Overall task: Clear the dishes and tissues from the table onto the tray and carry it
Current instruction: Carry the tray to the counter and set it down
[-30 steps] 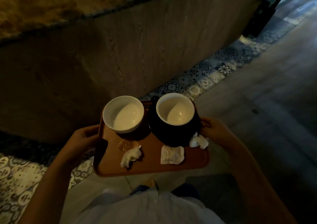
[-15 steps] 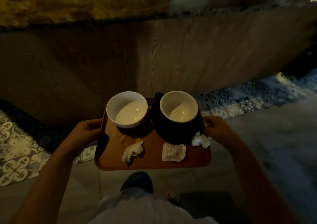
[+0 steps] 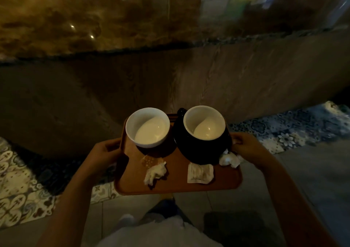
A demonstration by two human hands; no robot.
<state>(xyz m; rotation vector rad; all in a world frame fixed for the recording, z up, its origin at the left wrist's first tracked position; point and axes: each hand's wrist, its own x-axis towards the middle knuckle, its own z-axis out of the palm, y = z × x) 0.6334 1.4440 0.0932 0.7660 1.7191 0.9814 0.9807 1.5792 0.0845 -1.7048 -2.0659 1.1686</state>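
Here, the left hand (image 3: 103, 155) and right hand (image 3: 246, 148) grip a tray (image 3: 176, 187) carrying two cups (image 3: 148, 127) and tissues (image 3: 155, 173)

A dimly lit café or restaurant. A long polished stone counter top (image 3: 113, 21) runs across the top of the frame above a wood-grain front panel (image 3: 236, 80). Patterned decorative floor tiles (image 3: 284, 127) border plain grey paving, and a brown serving tray (image 3: 176, 184) carries used cups at centre.
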